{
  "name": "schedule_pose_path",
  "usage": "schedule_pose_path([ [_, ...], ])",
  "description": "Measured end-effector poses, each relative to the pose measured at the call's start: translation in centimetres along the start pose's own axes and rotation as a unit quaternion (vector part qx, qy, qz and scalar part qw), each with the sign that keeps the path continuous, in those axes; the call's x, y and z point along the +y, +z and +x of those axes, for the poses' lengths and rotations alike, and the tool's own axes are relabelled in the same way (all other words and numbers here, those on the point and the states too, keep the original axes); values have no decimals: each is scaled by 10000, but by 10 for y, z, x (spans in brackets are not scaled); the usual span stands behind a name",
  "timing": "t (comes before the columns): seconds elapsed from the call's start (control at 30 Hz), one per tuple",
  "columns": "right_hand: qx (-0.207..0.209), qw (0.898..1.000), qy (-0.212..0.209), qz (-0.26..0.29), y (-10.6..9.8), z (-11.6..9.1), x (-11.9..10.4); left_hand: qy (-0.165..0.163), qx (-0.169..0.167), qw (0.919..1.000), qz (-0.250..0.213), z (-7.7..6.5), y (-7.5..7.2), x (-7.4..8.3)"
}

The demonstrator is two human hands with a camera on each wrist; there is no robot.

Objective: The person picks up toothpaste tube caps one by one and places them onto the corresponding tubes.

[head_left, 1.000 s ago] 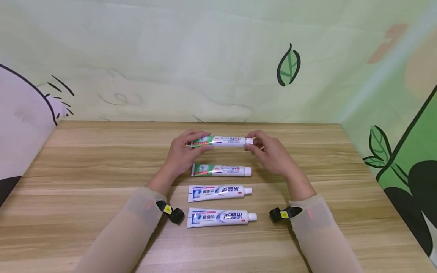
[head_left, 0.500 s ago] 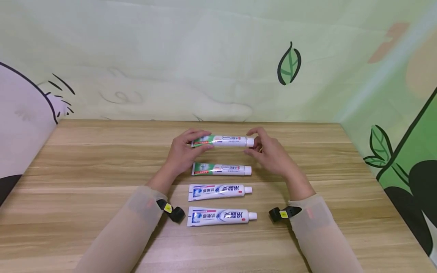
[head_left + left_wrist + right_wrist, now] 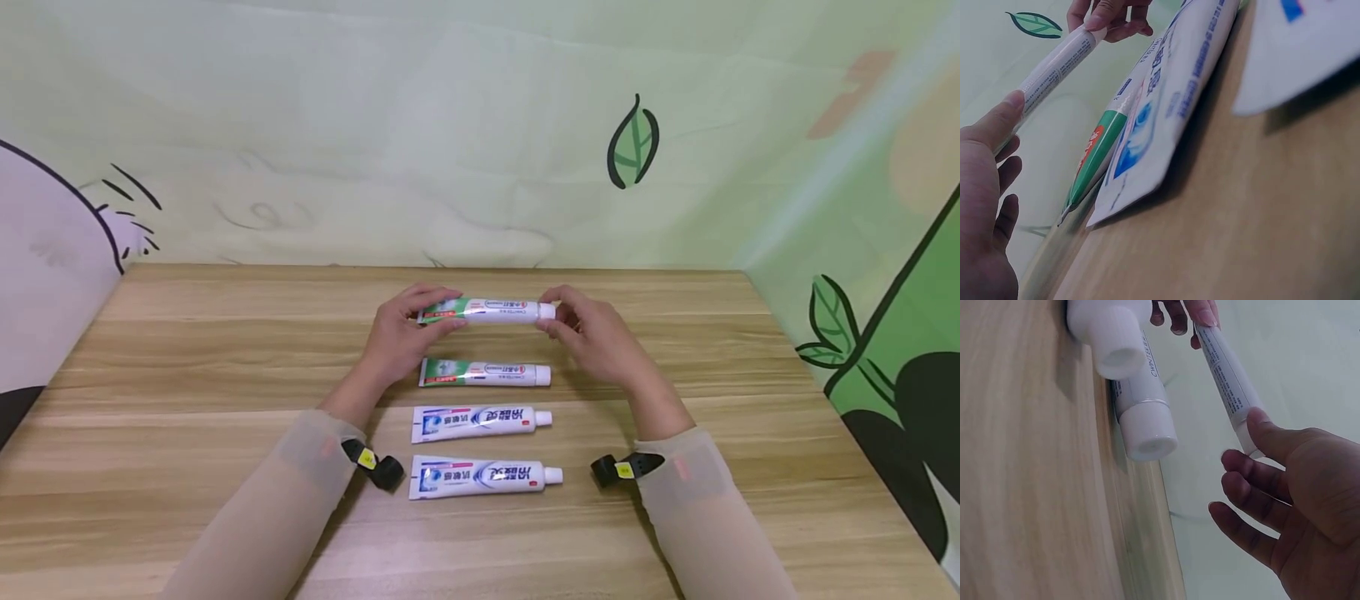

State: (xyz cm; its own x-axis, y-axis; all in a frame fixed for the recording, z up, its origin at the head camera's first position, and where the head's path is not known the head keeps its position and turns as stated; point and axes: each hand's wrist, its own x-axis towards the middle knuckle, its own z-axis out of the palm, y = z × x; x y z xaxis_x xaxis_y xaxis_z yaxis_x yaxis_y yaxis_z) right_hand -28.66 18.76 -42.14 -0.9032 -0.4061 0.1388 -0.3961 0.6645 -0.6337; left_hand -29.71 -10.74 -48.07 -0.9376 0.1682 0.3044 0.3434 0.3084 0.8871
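Note:
My left hand [image 3: 405, 329] pinches the green flat end of a green-and-white toothpaste tube [image 3: 501, 311]. At the other end, my right hand [image 3: 596, 333] grips its white cap [image 3: 1246, 439] between thumb and fingers. In both wrist views this tube is held up off the table, roughly level. Nearer me lies a second green-and-white toothpaste tube [image 3: 487, 373], then two white-and-blue toothpaste tubes [image 3: 480, 423], one [image 3: 480, 477] closest to me. All three lie flat in a column with their caps to the right.
The wooden table [image 3: 187, 433] reaches back to a printed cloth backdrop [image 3: 360, 150] with leaf drawings. A strapped wrist camera [image 3: 386, 472] sits on the left sleeve, another wrist camera [image 3: 607, 472] on the right, either side of the lowest tube.
Half a second ago the right thumb and forefinger were spread away from the cap; now they are back on it. The left hand and the tubes on the table stay in place.

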Motion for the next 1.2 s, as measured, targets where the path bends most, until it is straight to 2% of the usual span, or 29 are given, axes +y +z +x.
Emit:
schedule_pose_path([
  [0.3, 14, 10000, 59, -23, 1, 1, -1, -7, -42, 10000, 65, 0, -2, 0],
  [0.5, 19, 9999, 104, 135, 1, 3, -4, 184, 12, 9997, 148, 1, -2, 0],
  [0.67, -26, 9994, 256, 240, 2, 2, -5, 112, -53, 9998, 182, 0, -2, 0],
  [0.8, -37, 9995, 250, 188, 5, 0, -4, 50, -107, 9998, 177, -2, -2, -2],
  [1.03, 10, 10000, 36, -67, 4, 1, -2, 195, -63, 9996, 203, 0, -4, -3],
  [1.2, -27, 10000, 74, 5, 5, 2, -1, 222, -73, 9996, 188, 1, -2, -5],
])
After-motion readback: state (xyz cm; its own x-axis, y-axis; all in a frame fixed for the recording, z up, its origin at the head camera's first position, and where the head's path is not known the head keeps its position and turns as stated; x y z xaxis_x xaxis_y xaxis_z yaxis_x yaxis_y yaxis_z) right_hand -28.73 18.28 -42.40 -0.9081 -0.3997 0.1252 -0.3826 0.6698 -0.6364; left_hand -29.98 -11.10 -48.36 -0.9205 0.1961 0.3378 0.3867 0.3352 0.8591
